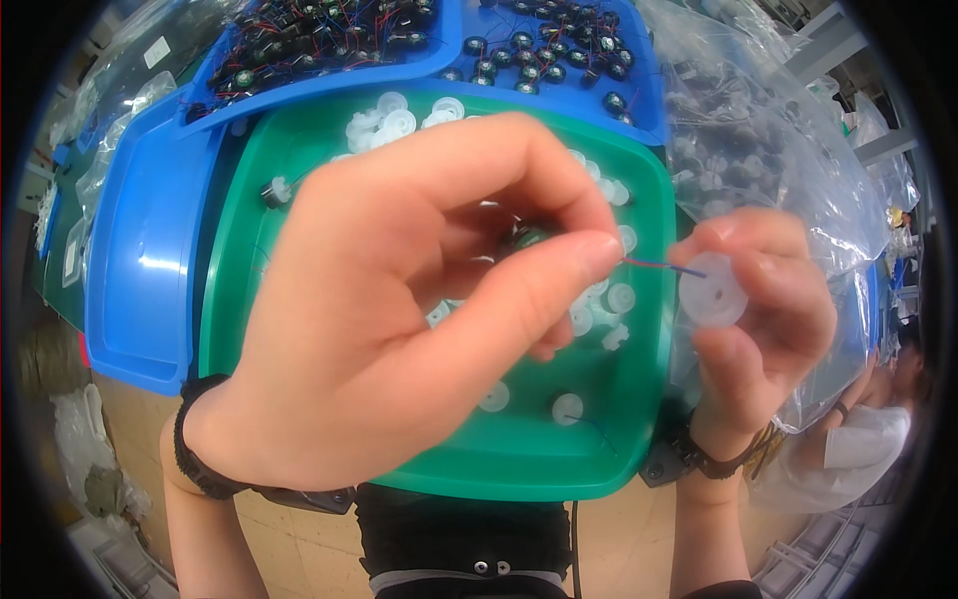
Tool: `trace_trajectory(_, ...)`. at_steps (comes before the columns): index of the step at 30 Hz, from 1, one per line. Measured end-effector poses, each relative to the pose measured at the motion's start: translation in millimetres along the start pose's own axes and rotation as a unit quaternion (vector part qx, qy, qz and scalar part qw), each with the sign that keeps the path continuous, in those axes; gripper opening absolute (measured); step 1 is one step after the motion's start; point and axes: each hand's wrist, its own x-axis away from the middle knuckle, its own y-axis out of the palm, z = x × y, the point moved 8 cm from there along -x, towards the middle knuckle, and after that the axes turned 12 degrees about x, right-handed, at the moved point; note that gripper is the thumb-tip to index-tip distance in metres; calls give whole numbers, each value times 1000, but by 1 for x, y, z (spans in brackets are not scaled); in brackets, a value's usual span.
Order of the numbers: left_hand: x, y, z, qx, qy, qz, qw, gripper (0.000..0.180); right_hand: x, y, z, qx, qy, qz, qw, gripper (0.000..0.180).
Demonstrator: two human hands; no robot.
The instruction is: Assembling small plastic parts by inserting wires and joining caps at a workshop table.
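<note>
Pinching translucent white disc point(709, 302), round, small hole near centre, between thumb and fingers of right hand point(773, 299), just right of green tray point(489, 469). Pinching thin red-and-blue wires point(664, 266), reaching disc face, with left hand's point(379, 299) thumb and forefinger.

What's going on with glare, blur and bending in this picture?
Head view, left: a bright glare patch on the empty blue tray; head view, right: scattered shine on the clear plastic; head view, nearer the middle: the right hand and white disc look slightly soft; head view, overall: the green tray has bowed edges, from fisheye distortion.
</note>
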Motion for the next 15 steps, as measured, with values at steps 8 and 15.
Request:
trace_trajectory(8,7,2,-2,-59,20,-11,998,6,-3,6,-3,-21,-6,-31,999,38)
trace_trajectory(15,15,3,9,-174,181,-44,967,11,-6,8,-5,-62,-5,-40,997,32)
